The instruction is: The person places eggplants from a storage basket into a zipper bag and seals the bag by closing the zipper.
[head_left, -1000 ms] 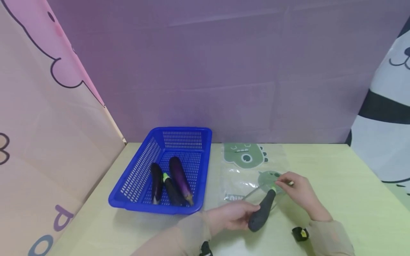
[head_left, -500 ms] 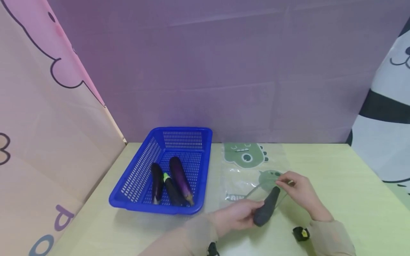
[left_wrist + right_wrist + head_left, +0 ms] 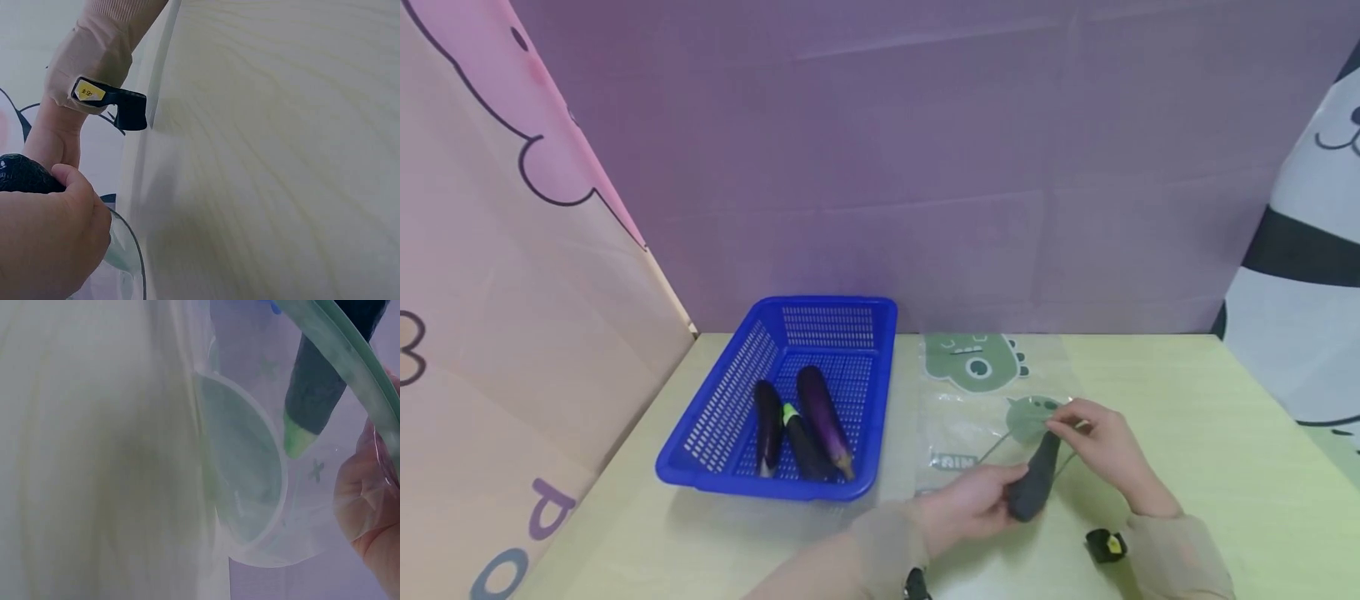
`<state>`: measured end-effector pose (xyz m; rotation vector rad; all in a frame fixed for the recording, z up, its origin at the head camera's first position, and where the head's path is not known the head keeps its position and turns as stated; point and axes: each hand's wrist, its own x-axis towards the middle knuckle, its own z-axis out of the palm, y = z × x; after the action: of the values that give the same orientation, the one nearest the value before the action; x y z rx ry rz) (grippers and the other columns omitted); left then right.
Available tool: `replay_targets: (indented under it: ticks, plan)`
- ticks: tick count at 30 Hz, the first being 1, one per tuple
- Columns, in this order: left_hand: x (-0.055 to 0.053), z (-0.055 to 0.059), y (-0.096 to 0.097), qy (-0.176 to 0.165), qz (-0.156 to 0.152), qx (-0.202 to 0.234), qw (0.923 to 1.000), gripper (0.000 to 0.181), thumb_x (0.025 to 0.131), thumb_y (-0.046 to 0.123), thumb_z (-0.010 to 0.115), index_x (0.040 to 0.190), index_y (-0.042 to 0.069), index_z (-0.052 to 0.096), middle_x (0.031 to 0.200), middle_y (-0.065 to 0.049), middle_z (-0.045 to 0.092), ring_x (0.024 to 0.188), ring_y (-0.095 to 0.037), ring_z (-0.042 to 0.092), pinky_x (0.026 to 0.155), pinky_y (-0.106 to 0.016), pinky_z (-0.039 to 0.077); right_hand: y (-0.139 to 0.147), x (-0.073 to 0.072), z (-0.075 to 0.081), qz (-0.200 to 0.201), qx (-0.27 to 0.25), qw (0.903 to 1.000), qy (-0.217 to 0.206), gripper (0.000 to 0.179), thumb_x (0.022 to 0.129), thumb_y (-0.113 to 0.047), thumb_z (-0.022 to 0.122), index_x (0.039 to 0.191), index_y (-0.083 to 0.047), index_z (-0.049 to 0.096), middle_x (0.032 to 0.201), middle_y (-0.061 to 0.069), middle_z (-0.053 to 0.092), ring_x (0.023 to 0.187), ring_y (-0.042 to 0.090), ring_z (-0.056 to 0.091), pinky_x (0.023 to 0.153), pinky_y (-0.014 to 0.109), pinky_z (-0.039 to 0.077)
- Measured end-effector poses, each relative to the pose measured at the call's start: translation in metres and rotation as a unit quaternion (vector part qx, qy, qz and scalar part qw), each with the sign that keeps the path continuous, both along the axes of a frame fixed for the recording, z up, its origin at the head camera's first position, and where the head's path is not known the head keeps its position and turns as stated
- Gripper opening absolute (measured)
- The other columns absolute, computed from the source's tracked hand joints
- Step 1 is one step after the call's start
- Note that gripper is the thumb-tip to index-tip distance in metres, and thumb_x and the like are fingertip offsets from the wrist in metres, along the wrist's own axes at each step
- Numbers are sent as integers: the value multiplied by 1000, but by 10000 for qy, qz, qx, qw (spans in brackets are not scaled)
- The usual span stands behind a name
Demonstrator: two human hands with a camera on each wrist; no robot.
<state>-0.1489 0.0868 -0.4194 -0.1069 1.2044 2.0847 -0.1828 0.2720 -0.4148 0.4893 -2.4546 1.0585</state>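
Note:
My left hand (image 3: pixel 973 507) grips a dark eggplant (image 3: pixel 1033 487) by its thick end, thumb on top. Its narrow end slants up and away into the mouth of a clear plastic bag (image 3: pixel 955 425) with green cartoon prints. The right wrist view shows the green tip of the eggplant (image 3: pixel 300 434) inside the bag. My right hand (image 3: pixel 1101 450) pinches the upper edge of the mouth between thumb and fingers, raising it; the mouth's green rim (image 3: pixel 356 356) crosses in front of the eggplant. In the left wrist view the left hand (image 3: pixel 50 244) covers much of the bag.
On the left of the table (image 3: pixel 1195 433) stands a blue plastic basket (image 3: pixel 886 400). It contains a dark eggplant (image 3: pixel 767 429), a green-tipped one (image 3: pixel 805 450) and a longer purple one (image 3: pixel 823 417). A purple cloth wall (image 3: pixel 880 167) rises behind the table.
My left hand has moved right and slightly away with the eggplant, and its green tip has gone into the bag's mouth. My right hand has stayed nearly still on the bag's edge.

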Motion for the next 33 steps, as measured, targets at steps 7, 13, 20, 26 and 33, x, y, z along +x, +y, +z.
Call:
replay_targets:
  ticks: [7, 13, 20, 26, 33]
  plan:
    - [-4, -1, 8, -100, 256, 123, 9995, 44, 99, 15, 43, 131, -15, 40, 124, -24, 54, 124, -34, 49, 106, -45, 41, 0, -1, 2, -58, -42, 9998, -199, 7, 79, 0, 70, 81, -6, 69, 78, 4, 67, 71, -6, 55, 61, 19, 53]
    - [-9, 0, 18, -209, 543, 310, 9978, 43, 98, 15, 44, 130, -14, 41, 120, -21, 55, 119, -31, 52, 105, -43, 43, 0, -2, 4, 11, -162, 9995, -270, 5, 82, -7, 71, 82, -3, 69, 80, 8, 68, 73, -6, 56, 63, 18, 53]
    - [-11, -1, 23, -179, 711, 256, 9970, 46, 98, 16, 44, 133, -14, 37, 122, -22, 54, 119, -33, 52, 104, -44, 44, 0, -1, 5, 109, -256, 9993, -269, 3, 81, -4, 71, 83, -4, 68, 82, 9, 68, 74, -6, 56, 63, 18, 53]
    - [-13, -4, 29, -118, 958, 306, 9949, 46, 98, 15, 44, 133, -15, 37, 124, -24, 54, 118, -34, 53, 101, -42, 47, -1, -1, 4, 119, -245, 9992, -276, 3, 81, -5, 71, 83, -4, 68, 82, 8, 68, 75, -7, 56, 63, 19, 54]
    - [-10, -3, 41, -128, 1449, 379, 9886, 41, 97, 11, 45, 128, -17, 42, 120, -25, 56, 115, -33, 55, 99, -42, 48, -2, 0, 3, 104, -263, 9993, -252, 4, 81, -7, 71, 81, -4, 68, 81, 8, 68, 75, -7, 56, 63, 19, 54]
